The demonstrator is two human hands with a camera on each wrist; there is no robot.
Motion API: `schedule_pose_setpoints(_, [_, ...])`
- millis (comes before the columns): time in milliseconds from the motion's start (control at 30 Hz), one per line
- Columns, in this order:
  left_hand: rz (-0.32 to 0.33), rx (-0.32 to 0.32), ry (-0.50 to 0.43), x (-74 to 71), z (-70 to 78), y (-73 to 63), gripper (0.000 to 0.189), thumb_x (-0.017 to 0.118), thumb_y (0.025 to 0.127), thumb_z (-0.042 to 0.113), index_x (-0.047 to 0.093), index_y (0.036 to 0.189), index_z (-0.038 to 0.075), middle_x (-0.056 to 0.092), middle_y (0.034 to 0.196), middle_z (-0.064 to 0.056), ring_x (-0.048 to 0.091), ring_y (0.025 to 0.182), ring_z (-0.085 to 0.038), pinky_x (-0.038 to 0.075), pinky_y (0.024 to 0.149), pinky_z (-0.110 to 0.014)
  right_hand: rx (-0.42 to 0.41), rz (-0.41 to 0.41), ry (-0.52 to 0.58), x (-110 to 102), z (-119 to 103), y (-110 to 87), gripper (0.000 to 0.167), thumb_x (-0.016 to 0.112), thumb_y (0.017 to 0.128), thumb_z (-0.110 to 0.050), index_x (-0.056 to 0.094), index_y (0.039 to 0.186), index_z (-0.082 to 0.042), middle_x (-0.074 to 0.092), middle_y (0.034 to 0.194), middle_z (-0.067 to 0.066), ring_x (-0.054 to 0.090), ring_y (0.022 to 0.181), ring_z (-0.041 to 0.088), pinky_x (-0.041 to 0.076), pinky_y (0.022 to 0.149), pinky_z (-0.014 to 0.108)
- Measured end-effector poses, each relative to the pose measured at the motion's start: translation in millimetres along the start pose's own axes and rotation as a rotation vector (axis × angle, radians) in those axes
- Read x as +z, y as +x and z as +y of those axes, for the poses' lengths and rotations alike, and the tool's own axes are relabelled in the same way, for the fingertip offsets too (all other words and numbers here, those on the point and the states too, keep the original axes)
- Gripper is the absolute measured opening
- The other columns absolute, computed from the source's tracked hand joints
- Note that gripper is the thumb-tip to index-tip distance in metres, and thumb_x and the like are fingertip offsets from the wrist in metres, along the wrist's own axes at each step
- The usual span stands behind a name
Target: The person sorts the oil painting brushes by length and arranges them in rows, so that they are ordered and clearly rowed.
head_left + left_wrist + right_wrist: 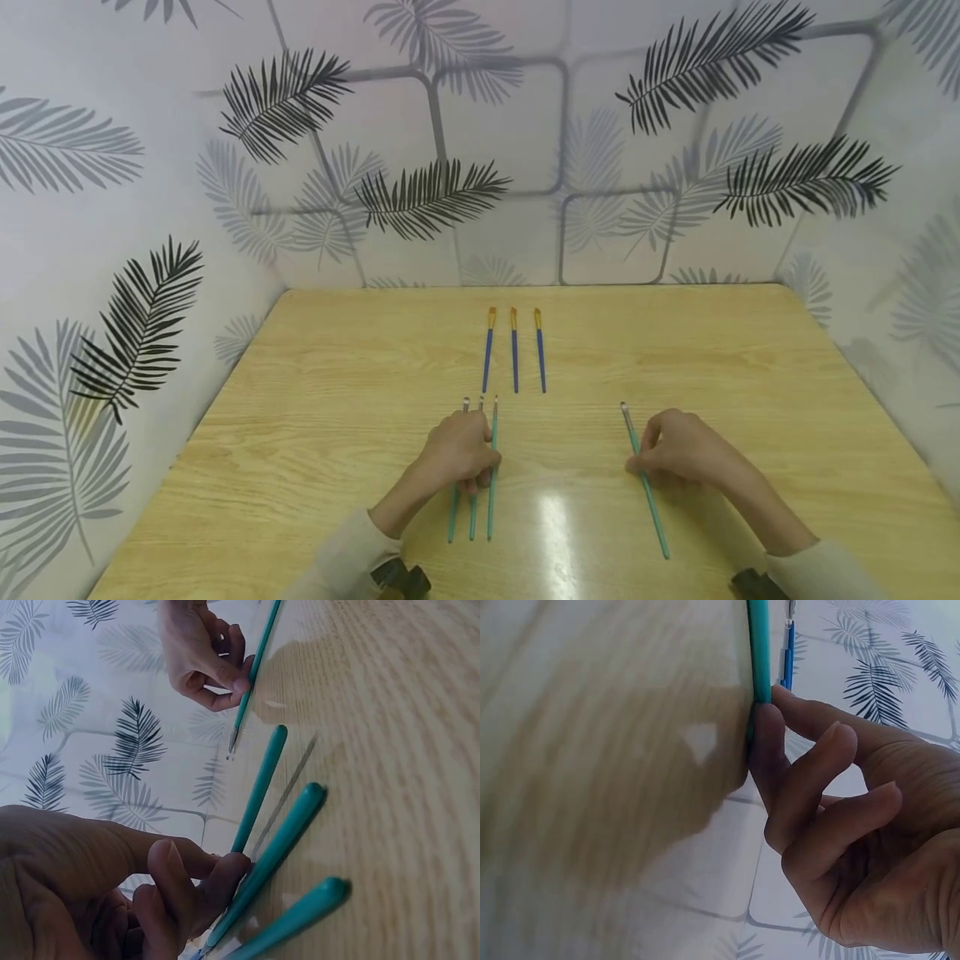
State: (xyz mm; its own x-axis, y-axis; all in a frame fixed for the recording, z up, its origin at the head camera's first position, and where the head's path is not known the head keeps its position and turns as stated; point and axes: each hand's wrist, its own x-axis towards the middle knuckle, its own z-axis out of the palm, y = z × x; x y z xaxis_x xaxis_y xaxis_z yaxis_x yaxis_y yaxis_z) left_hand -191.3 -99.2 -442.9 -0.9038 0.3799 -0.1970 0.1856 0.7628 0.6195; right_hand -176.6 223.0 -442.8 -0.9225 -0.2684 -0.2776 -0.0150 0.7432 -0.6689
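My left hand pinches a thin green paintbrush between thumb and index finger. Beside it, under the same hand, lie two more green paintbrushes, a middle one and a left one; their middles are hidden by the hand. The left wrist view shows the pinched brush's handle slightly apart from the wood. Farther right, my right hand pinches another green paintbrush, tilted with its bristles to the upper left. In the right wrist view its handle sits between thumb and fingertip.
Three blue paintbrushes with orange bristles, a left, a middle and a right one, lie side by side farther back. The wooden table meets a leaf-patterned wall covering at the back and sides.
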Motion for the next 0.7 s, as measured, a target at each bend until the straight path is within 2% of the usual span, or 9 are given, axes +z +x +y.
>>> schedule_pose_setpoints(200, [0.001,-0.041,0.035,1.2,7.2,0.1,0.04,0.065,0.083,-0.001,0.048,0.049,0.011,0.063,0.047,-0.003,0.058,0.033,-0.011,0.036,0.032,-0.014,-0.078,-0.014,-0.02,1.4,3.6,-1.0,0.024,0.077,0.084,-0.021,0.066,0.068,-0.007,0.062,0.053,0.0,0.051,0.042,0.008,0.044,0.041,0.022])
schedule_pose_setpoints(367, [0.004,-0.017,0.041,2.0,9.8,1.4,0.041,0.065,0.083,-0.001,0.047,0.048,0.011,0.063,0.048,-0.003,0.059,0.033,-0.012,0.034,0.031,-0.014,-0.099,-0.02,-0.009,1.1,4.4,-2.1,0.024,0.074,0.086,-0.016,0.067,0.066,-0.006,0.062,0.052,0.0,0.054,0.039,0.007,0.047,0.039,0.025])
schedule_pose_setpoints(500, [0.004,0.0,0.037,3.0,10.4,2.6,0.034,0.065,0.081,-0.001,0.053,0.05,0.006,0.064,0.048,-0.004,0.059,0.033,-0.011,0.034,0.031,-0.013,-0.068,0.001,-0.037,2.0,2.8,-3.4,0.02,0.073,0.083,-0.013,0.068,0.065,-0.006,0.061,0.052,0.0,0.053,0.038,0.007,0.046,0.039,0.024])
schedule_pose_setpoints(633, [0.004,-0.02,0.039,3.9,9.6,2.4,0.026,0.067,0.082,0.001,0.061,0.056,0.0,0.063,0.047,-0.003,0.059,0.033,-0.011,0.034,0.031,-0.014,-0.037,0.009,-0.055,4.3,-0.5,-3.1,0.017,0.069,0.081,-0.01,0.067,0.065,-0.007,0.061,0.052,0.001,0.055,0.038,0.009,0.047,0.039,0.025])
schedule_pose_setpoints(700, [0.004,-0.026,0.037,4.1,9.7,2.2,0.028,0.067,0.083,0.002,0.06,0.056,0.001,0.063,0.047,-0.003,0.059,0.033,-0.012,0.035,0.031,-0.014,-0.028,0.015,-0.063,4.8,-2.1,-3.1,0.017,0.068,0.08,-0.009,0.067,0.064,-0.007,0.061,0.051,0.0,0.055,0.037,0.009,0.047,0.038,0.026])
